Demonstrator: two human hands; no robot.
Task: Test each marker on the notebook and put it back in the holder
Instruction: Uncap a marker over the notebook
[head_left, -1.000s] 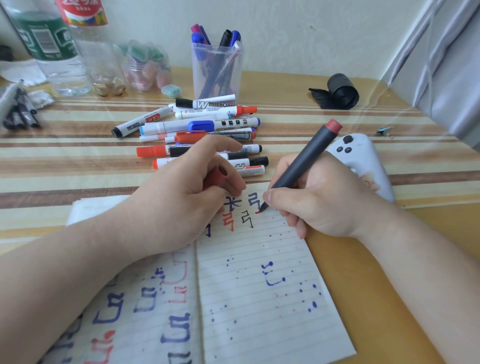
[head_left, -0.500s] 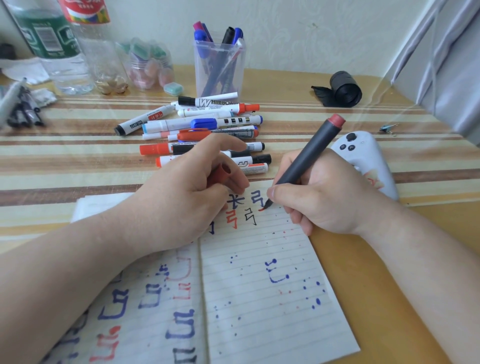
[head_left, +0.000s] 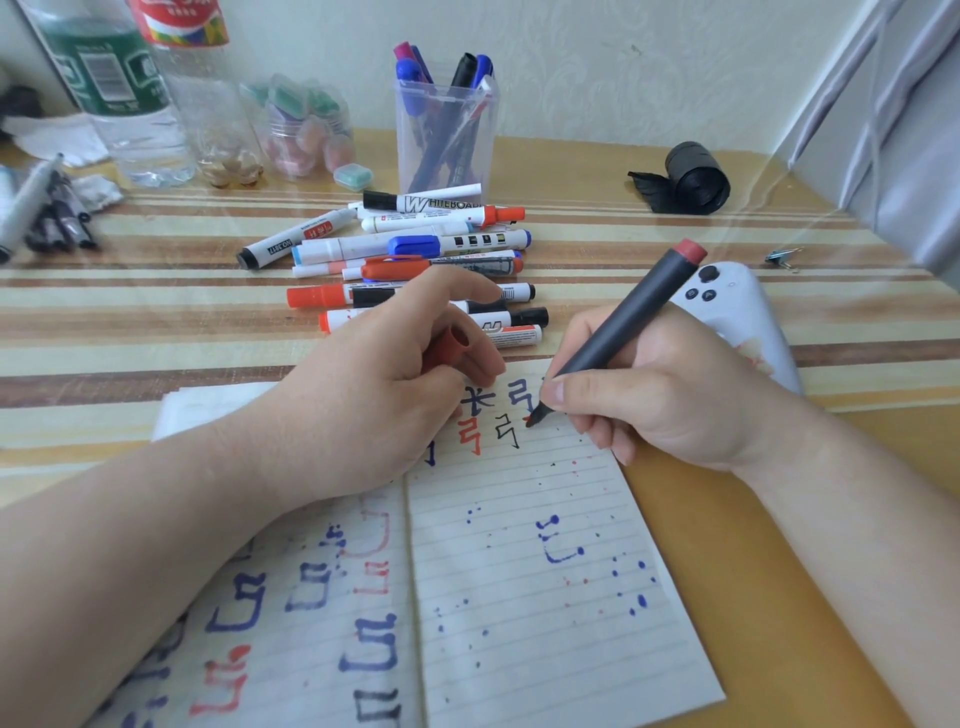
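At the far edge of the open notebook (head_left: 545, 597), on its right page, a dark grey marker (head_left: 618, 338) with a red end is set tip-down on the paper, just right of small blue, black and red test marks. It is pinched low on the barrel between the thumb and curled fingers of the right hand (head_left: 670, 395). A red cap (head_left: 449, 348) is clamped in the curled fingers of the left hand (head_left: 374, 395), which lies on the notebook just left of those marks. The testing step is judged to be in hand, since only a trace of red shows at the tip. For the next move, the cap would have to be lined up with the tip and pushed on squarely, and the marker then carried far and dropped into the clear holder (head_left: 447, 135), where several markers already stand. Between holder and notebook a pile of capped markers (head_left: 415, 260) lies on the striped table (head_left: 156, 332), probably awaiting test. A white game controller (head_left: 737, 322) lies just behind the right hand.
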